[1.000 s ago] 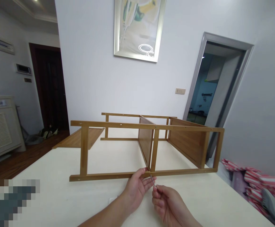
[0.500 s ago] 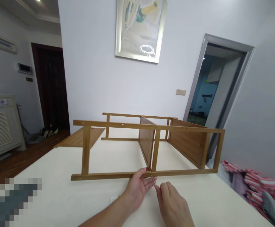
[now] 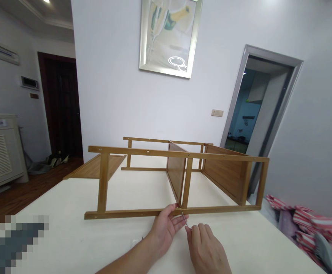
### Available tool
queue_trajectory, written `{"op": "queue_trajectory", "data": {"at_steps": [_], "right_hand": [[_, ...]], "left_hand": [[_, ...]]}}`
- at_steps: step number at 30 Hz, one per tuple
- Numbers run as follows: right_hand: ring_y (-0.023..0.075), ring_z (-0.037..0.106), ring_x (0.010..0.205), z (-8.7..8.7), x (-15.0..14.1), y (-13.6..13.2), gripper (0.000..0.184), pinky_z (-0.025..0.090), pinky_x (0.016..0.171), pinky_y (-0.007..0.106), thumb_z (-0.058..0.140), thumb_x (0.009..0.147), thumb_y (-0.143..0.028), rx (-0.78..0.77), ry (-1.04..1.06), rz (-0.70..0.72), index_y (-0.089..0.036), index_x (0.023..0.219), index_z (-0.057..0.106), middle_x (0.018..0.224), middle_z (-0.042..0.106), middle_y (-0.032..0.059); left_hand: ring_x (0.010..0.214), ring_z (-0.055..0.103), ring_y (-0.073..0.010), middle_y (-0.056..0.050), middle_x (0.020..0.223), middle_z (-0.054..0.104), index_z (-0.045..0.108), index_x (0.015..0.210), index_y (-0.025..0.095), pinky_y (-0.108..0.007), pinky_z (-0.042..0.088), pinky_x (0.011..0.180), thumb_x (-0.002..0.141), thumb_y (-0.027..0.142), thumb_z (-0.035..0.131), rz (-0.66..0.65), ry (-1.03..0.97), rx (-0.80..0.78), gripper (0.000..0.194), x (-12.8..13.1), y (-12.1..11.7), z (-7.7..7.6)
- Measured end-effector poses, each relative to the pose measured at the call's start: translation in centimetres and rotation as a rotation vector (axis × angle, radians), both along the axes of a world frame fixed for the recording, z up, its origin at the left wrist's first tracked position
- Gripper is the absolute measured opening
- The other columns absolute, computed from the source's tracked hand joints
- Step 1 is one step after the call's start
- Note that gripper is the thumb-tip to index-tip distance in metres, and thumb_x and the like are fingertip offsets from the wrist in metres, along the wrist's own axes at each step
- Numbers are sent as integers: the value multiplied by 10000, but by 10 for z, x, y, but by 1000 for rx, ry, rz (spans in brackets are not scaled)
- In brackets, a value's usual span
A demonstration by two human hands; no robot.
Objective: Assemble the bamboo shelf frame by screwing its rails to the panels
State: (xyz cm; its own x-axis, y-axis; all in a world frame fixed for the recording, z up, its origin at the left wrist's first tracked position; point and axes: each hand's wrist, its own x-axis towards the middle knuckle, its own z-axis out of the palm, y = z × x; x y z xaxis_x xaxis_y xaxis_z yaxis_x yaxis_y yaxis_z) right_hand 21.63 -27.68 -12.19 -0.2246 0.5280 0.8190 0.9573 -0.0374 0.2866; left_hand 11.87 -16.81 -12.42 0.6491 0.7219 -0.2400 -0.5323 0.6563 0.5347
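A wooden shelf frame (image 3: 137,151) lies on its side on the white table (image 3: 60,236). Its middle shelf panel (image 3: 175,175) stands upright across it. My left hand (image 3: 164,230) holds the near lower rail (image 3: 126,214) where that panel meets it, thumb above and the other fingers stretched underneath. Between the fingers of my right hand (image 3: 207,245) is a thin metal hex key (image 3: 185,220), whose far tip meets the rail near the upright. My right fist hides the hex key's near end.
A loose wooden panel (image 3: 113,165) lies at the table's left. Another shelf panel (image 3: 225,173) is fitted at the frame's right end. Striped red and white cloth (image 3: 320,222) lies beyond the right edge. A small clear packet (image 3: 135,242) is partly behind my left forearm.
My right hand has turned slightly around the hex key, its knuckles now more to the left. My left hand keeps its place on the rail. The whole view has shifted a little.
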Motion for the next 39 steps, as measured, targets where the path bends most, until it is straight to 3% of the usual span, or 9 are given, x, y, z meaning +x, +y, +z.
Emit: {"op": "queue_trajectory", "data": {"at_steps": [9, 13, 17, 20, 22, 25, 29, 33, 39], "right_hand": [[176, 437, 533, -2, -3, 3, 282, 297, 491, 316, 377, 982, -113, 23, -46, -62, -233, 732, 428, 587, 478, 13], [158, 468, 473, -11, 2, 10, 293, 286, 450, 290, 347, 996, -160, -21, 128, 21, -240, 722, 415, 555, 499, -3], [130, 489, 442, -16, 3, 17, 324, 326, 438, 247, 382, 996, -317, -282, 755, 189, -236, 684, 417, 530, 517, -19], [112, 441, 410, -9, -2, 19, 363, 348, 400, 236, 442, 942, -479, -525, 1387, 254, -224, 684, 466, 529, 482, -37], [84, 373, 384, -1, -7, 17, 370, 343, 361, 221, 515, 887, -530, -591, 1787, 327, -207, 707, 503, 533, 441, -58], [52, 383, 426, 12, -10, 15, 306, 377, 392, 183, 674, 801, -436, -576, 2193, 525, -161, 738, 555, 578, 452, -57], [7, 383, 453, 24, -8, 12, 215, 341, 414, 114, 757, 716, -231, -585, 2518, 670, -104, 752, 589, 605, 460, -58], [8, 350, 420, 22, -5, 11, 222, 322, 387, 121, 747, 729, -267, -618, 2496, 668, -114, 761, 590, 583, 445, -69], [73, 394, 383, 1, -10, 13, 439, 379, 357, 210, 657, 751, -611, -562, 1998, 453, -191, 786, 531, 558, 471, -70]], "left_hand": [[796, 733, -236, -121, 906, 740, 578, 997, 125, -337, 551, 813, 849, 227, 616, 12, 15, 8, 183, 0, -1, 2], [793, 733, -232, -123, 910, 739, 573, 989, 127, -312, 556, 763, 857, 226, 605, 5, 14, 7, 168, -1, -2, 6], [806, 732, -236, -132, 924, 739, 567, 989, 127, -308, 556, 748, 859, 221, 599, 2, 10, 8, 163, -2, -3, 6], [807, 731, -233, -130, 921, 739, 563, 997, 127, -321, 557, 769, 861, 220, 594, 5, 6, 6, 168, -1, -3, 4], [811, 730, -235, -132, 919, 739, 559, 1000, 127, -327, 557, 772, 865, 227, 587, 0, 4, 5, 171, -1, -3, 3], [822, 728, -240, -138, 924, 736, 555, 1002, 127, -318, 555, 750, 863, 241, 589, -8, 16, 3, 183, 0, -2, 3], [812, 727, -231, -127, 932, 738, 559, 997, 135, -302, 551, 736, 858, 232, 595, -14, 18, 8, 174, -1, -3, 6], [821, 725, -234, -117, 934, 739, 569, 990, 137, -314, 553, 754, 860, 230, 591, -13, 17, 10, 162, -1, -3, 6], [825, 727, -239, -133, 937, 739, 573, 994, 124, -331, 554, 790, 854, 220, 599, 1, 9, 17, 172, 0, -1, 2]]}}
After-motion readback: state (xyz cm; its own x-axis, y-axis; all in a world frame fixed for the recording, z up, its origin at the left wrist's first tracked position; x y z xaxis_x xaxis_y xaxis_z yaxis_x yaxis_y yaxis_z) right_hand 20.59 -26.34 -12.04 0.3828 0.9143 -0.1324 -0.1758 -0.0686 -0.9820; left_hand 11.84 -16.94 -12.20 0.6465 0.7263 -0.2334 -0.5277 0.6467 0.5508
